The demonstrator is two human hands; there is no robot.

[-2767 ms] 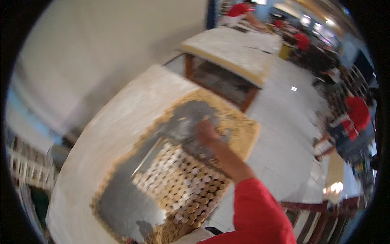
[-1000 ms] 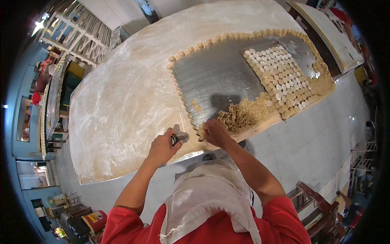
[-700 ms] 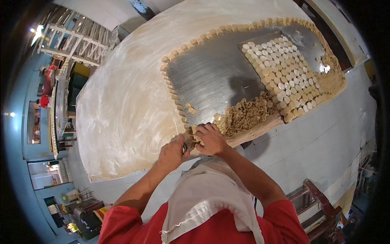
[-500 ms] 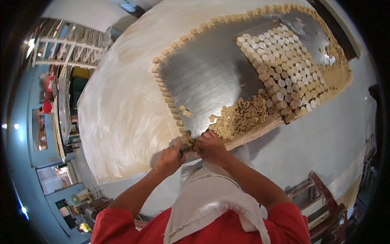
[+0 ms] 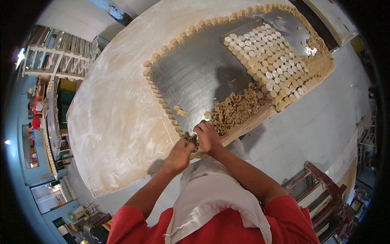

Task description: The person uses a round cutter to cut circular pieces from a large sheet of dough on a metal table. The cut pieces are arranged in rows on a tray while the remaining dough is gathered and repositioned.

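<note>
My left hand [image 5: 179,156] is closed at the table's near edge, its fingers hiding most of what they grip. Beside it, my right hand [image 5: 209,137] has curled fingers over the near end of a heap of crumbly tan dough scraps [image 5: 239,110]. A small dark, partly shiny object shows between the two hands, too covered to name. A row of small round dough pieces [image 5: 151,83] borders a bare metal sheet [image 5: 191,73] in the dough-coated surface. On the far right of the sheet, a tray of many pale dough rounds [image 5: 272,61] stands in close rows.
The floured table top [image 5: 105,114] stretches to the left. More dough crumbs [image 5: 321,57] lie along the right edge. A dark red wooden stand [image 5: 321,195] is on the tiled floor at lower right. White racks [image 5: 61,53] stand at far left, with a person in red [image 5: 36,107] nearby.
My left hand has turned, so the dark round handle seen in its fist is now hidden. My right hand has shifted slightly at the heap's end. The view has tilted a little.
</note>
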